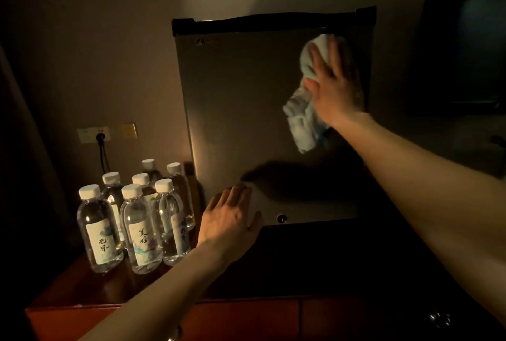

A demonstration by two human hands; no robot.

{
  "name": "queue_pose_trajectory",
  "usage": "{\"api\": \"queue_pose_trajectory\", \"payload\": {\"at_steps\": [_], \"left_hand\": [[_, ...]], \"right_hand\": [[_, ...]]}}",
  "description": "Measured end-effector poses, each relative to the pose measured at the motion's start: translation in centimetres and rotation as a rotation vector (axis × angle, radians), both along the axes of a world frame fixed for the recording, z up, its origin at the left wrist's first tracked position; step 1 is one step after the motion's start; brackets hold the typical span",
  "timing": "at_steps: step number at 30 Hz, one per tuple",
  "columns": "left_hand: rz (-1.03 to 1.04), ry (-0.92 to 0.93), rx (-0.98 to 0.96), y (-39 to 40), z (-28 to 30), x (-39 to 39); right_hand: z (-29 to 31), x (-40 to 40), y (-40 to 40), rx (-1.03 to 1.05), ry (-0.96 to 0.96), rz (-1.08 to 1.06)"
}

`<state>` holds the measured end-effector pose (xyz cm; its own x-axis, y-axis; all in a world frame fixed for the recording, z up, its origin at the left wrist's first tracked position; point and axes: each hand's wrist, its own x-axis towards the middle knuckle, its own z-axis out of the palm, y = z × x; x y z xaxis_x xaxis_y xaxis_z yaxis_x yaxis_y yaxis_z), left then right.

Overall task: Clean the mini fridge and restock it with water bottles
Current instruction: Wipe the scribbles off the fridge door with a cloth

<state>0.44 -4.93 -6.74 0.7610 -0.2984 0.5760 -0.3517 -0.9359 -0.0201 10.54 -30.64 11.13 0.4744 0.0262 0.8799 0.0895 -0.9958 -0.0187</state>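
Head view, nearest first: the left hand (231, 220) lies flat, fingers straight, on the lower left corner of the mini fridge (246, 121) door at mid-frame. Lower left, seven water bottles (137, 217) stand clustered on the wooden cabinet (68, 291); smooth and probably slippery, best gripped round the middle. Further up, the right hand (335, 86) presses a soft, limp cloth (304, 119) against the door's upper right. Dim light hides the fridge's right edge and interior.

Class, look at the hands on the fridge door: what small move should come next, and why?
Probably sweep the cloth leftward: the right hand presses it at the door's upper right, the left hand steadies the lower left corner, and the door is shut.
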Motion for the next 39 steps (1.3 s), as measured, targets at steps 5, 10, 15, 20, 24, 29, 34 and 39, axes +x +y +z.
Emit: {"api": "queue_pose_trajectory", "payload": {"at_steps": [5, 10, 15, 20, 24, 29, 34, 39], "left_hand": [[-0.013, -0.019, -0.022, -0.5, 0.3, -0.4], [0.006, -0.001, -0.016, -0.2, -0.5, -0.3], [0.095, -0.015, -0.033, 1.1, -0.8, 0.2], [0.097, -0.030, -0.026, 1.5, -1.5, 0.1], [0.083, -0.036, -0.031, 0.6, -2.1, 0.0], [0.017, -0.029, -0.042, -2.1, -2.1, -0.5], [-0.075, 0.008, -0.033, -4.7, -2.8, -0.5], [-0.150, 0.023, -0.067, -8.4, -3.0, 0.0]], "right_hand": [[-0.6, -0.5, 0.7, 0.165, 0.014, -0.019], [0.5, -1.0, 8.3, 0.027, 0.026, 0.160], [0.8, -0.7, 20.3, -0.446, 0.112, 0.182], [-3.7, 0.8, 19.5, -0.598, -0.060, 0.240], [-6.4, 0.7, 13.1, -0.595, -0.155, 0.202], [-8.2, -0.2, 3.7, -0.505, -0.195, 0.074], [-11.7, -0.6, -3.9, -0.362, -0.295, 0.100], [-12.9, -3.4, -8.1, -0.168, 0.063, 0.278]]}}
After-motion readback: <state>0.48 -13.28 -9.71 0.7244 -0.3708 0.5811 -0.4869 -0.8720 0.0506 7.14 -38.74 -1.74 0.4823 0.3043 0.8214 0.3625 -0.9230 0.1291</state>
